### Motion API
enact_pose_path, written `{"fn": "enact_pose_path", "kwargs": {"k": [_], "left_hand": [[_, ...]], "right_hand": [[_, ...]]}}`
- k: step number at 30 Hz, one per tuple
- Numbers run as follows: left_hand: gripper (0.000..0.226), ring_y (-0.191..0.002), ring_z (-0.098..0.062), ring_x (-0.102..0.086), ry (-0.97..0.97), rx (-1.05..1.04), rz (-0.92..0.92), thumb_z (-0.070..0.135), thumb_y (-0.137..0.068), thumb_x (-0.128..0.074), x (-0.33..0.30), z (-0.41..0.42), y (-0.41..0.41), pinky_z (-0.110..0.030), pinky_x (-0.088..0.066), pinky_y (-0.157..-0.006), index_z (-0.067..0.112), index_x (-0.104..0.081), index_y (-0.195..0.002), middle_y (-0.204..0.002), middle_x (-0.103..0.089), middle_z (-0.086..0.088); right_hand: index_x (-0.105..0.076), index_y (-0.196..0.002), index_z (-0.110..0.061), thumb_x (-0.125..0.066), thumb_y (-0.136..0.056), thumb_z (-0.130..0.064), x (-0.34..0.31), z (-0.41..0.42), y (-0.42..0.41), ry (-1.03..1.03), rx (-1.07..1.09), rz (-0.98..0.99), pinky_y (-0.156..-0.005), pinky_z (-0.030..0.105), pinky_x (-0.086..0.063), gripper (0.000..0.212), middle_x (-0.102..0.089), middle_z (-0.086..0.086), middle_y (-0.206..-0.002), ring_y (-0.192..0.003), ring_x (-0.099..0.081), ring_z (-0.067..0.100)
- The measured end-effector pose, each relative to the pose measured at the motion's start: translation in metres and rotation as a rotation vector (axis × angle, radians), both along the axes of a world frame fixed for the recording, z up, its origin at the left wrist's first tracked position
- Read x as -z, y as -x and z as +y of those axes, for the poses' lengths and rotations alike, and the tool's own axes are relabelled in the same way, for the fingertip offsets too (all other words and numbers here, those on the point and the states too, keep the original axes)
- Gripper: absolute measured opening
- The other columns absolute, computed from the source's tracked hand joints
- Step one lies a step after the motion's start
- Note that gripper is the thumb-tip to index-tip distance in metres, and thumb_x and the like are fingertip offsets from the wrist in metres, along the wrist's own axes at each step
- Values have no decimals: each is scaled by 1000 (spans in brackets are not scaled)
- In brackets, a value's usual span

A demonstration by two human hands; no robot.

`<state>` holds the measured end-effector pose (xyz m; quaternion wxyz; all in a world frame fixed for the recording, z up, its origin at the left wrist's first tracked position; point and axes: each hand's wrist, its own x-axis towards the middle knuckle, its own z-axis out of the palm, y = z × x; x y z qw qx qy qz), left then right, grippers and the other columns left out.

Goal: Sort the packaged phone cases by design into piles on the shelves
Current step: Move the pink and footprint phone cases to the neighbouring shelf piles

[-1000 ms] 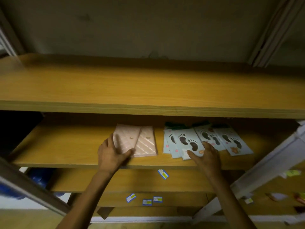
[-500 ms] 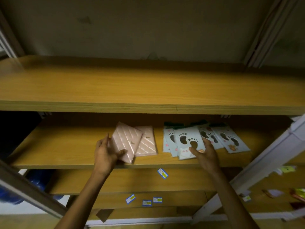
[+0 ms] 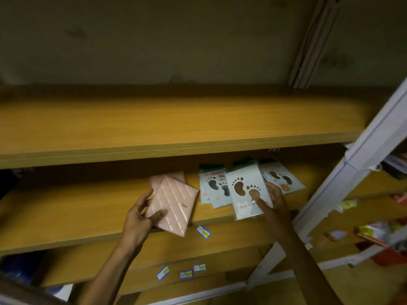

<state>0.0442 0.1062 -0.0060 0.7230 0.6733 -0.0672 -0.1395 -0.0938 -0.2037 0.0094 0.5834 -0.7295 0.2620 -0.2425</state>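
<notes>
Right, both hands loaded: our left hand (image 3: 141, 219) pinches a pink quilted case (image 3: 174, 206), thumb on top, its near corner hanging past the front edge of the middle shelf (image 3: 66, 216); a second pink case (image 3: 167, 178) lies behind. Our right hand (image 3: 272, 200) clamps a footprint case (image 3: 245, 194) tilted over the footprint pile (image 3: 214, 187). We square each onto its pile, clear of the front edge, so nothing slides off.

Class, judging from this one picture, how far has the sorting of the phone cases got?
Done: footprint cases lie grouped on the middle shelf, beside a pink case. In hand: left hand holds a pink quilted case; right hand holds a footprint case. Left: placing both.
</notes>
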Motion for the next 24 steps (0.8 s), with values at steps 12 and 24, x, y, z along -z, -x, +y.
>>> {"fn": "enact_pose_path", "kwargs": {"k": [12,24], "left_hand": [[70,-101,-18,-65,86,365,-73,-5,-70,-79,-18,-142,70,-25,-58,-72,25,-56,-129,-114,-66,8],[71,-103,-7,-65,76,596,-97,12,-64,-81,-37,-315,211,-21,-56,-71,32,-55,-127,-116,-67,13]], "right_hand": [[-46,-134,-28,-72,-80,-20,-26,-71,144,65,226,-132,-73,30,-59,61,-57,-18,-123,-108,-59,5],[-48,-130,-23,-59,-87,6,-44,-200,323,44,397,-216,-64,14,-53,52,-57,-16,-120,-98,-61,-9]]}}
